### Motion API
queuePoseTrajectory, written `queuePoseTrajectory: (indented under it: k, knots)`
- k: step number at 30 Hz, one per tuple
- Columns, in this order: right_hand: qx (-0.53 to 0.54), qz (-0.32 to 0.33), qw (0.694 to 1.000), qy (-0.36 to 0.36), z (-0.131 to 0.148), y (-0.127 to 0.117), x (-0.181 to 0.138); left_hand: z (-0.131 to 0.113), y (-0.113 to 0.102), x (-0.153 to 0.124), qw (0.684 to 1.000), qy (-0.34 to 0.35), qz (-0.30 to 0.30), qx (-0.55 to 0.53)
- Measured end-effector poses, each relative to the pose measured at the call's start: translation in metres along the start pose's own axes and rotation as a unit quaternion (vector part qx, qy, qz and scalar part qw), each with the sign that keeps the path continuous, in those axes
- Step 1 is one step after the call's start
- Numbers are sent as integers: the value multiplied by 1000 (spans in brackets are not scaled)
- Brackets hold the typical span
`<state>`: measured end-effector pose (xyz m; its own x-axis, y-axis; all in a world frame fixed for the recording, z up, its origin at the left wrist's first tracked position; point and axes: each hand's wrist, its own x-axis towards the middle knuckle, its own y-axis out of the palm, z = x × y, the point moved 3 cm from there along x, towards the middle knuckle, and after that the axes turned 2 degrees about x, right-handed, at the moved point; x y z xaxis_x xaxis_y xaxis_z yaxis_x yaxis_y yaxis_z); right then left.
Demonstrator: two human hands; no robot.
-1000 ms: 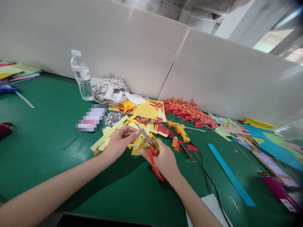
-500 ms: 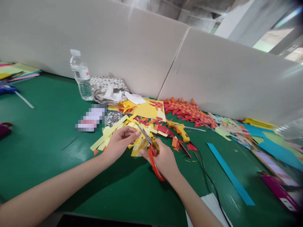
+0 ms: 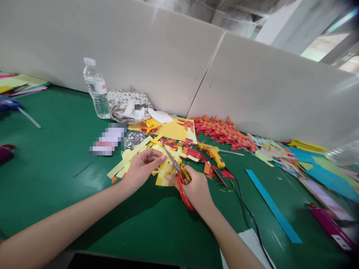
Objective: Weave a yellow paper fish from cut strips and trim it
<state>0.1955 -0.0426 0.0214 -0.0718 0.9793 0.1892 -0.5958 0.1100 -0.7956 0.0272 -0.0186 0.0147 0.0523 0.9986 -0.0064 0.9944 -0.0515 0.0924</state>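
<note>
My left hand (image 3: 144, 168) is closed, thumb and forefinger pinched at the upper edge of a woven yellow paper piece (image 3: 162, 178), a check of pale and deeper yellow. Scissors (image 3: 181, 192) with red handles are gripped in my right hand (image 3: 196, 186). Their metal blades point up and left, close to my left fingertips, and look nearly closed. The right thumb lies against the woven piece's lower right side. Beneath and behind both hands spread yellow paper strips (image 3: 121, 169), partly hidden by the left hand.
A yellow glue gun (image 3: 213, 153) trails a black cord (image 3: 246, 209). Woven red-orange paper fish (image 3: 224, 132) are heaped along the partition. Around them are a water bottle (image 3: 97, 89), a bag of small eyes (image 3: 135, 140), a blurred-out phone (image 3: 108, 140), a blue strip (image 3: 272, 205) and a magenta power strip (image 3: 331, 228).
The scissors and right hand have shifted very slightly up. The woven piece, smeared before, now shows its checks sharply. My left hand has stayed in place.
</note>
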Motion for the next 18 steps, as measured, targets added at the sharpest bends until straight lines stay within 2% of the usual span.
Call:
queuePoseTrajectory:
  k: [7, 18]
  knots:
    - [-1, 16, 1000, 9, -1, 0, -1, 0, 2, -1, 998, 40, 31, 47]
    - [21, -8, 999, 42, -10, -1, 3, 1, 1, 0, 998, 30, 32, 46]
